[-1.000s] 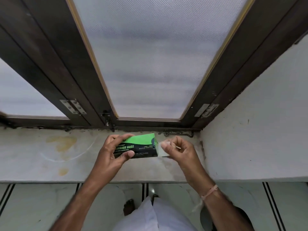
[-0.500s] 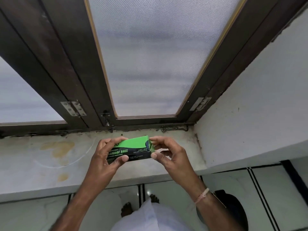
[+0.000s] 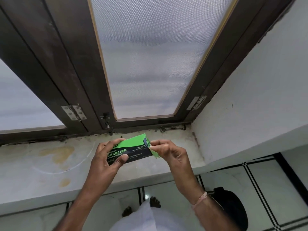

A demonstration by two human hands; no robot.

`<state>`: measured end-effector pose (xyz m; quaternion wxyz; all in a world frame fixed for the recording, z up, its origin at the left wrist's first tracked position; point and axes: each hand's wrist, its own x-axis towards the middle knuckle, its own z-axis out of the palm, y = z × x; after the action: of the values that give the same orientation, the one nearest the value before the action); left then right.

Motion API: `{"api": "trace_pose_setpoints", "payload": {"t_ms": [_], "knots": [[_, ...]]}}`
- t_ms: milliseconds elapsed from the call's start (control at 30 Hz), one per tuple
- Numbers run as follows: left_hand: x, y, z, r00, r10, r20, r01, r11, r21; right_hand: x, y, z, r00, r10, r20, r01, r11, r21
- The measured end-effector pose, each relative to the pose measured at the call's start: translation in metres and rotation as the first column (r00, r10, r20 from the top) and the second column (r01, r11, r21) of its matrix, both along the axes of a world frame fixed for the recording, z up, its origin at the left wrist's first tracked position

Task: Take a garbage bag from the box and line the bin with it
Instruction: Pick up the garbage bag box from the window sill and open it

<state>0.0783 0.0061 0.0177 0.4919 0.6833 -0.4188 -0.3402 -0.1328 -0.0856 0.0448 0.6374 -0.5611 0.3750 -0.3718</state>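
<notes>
The left hand (image 3: 106, 161) clamps the box (image 3: 131, 150) above the sill (image 3: 33, 172); the right hand (image 3: 171, 153) pinches its end flap. No bag is out yet. The dark bin (image 3: 233, 209) on the floor appears unlined.

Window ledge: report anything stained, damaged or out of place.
The ledge carries yellowish-brown stains and a faint ring mark at its left, and dark grime runs up the right corner by the wall. Nothing is spilled or askew.
</notes>
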Motion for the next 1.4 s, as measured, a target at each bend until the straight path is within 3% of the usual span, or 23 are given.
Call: {"api": "trace_pose_setpoints", "payload": {"t_ms": [133, 333, 467, 667, 767, 900, 1033, 1233, 1400], "knots": [[0.000, 0.001, 0.002, 1.000, -0.019, -0.024, 0.019, 1.000, -0.008, 0.007, 0.002, -0.007, 0.998, 0.025, -0.064, -0.026, 1.000, -0.005], [-0.006, 0.001, 0.003, 0.995, -0.090, -0.031, 0.088, 0.995, -0.045, 0.019, 0.006, -0.011, 0.949, -0.103, -0.297, 0.033, 0.972, -0.232], [0.003, -0.001, 0.010, 0.996, -0.066, 0.065, 0.069, 0.996, -0.051, 0.011, 0.002, -0.013, 0.994, -0.001, -0.105, 0.006, 0.999, 0.049], [0.019, -0.015, 0.026, 0.930, -0.170, 0.327, 0.194, 0.980, -0.044, 0.010, -0.002, -0.014, 0.999, 0.030, -0.021, -0.024, 0.973, 0.228], [0.019, -0.026, 0.039, 0.856, -0.231, 0.463, 0.269, 0.963, -0.017, 0.006, -0.007, -0.015, 1.000, 0.009, 0.017, -0.013, 0.970, 0.245], [0.007, -0.046, 0.069, 0.676, -0.242, 0.696, 0.314, 0.949, 0.025, 0.002, -0.008, -0.020, 0.985, 0.035, 0.171, -0.087, 0.947, 0.311], [0.003, -0.057, 0.086, 0.587, -0.263, 0.766, 0.329, 0.942, 0.071, 0.002, -0.009, -0.021, 0.973, -0.014, 0.231, -0.064, 0.944, 0.324], [0.015, -0.042, 0.068, 0.775, -0.273, 0.570, 0.329, 0.944, 0.006, -0.008, -0.013, -0.015, 0.978, -0.157, 0.140, 0.120, 0.963, 0.241], [0.005, -0.026, 0.045, 0.878, -0.225, 0.423, 0.279, 0.958, -0.071, -0.022, -0.009, -0.019, 0.989, -0.131, 0.063, 0.111, 0.962, 0.249]]}}
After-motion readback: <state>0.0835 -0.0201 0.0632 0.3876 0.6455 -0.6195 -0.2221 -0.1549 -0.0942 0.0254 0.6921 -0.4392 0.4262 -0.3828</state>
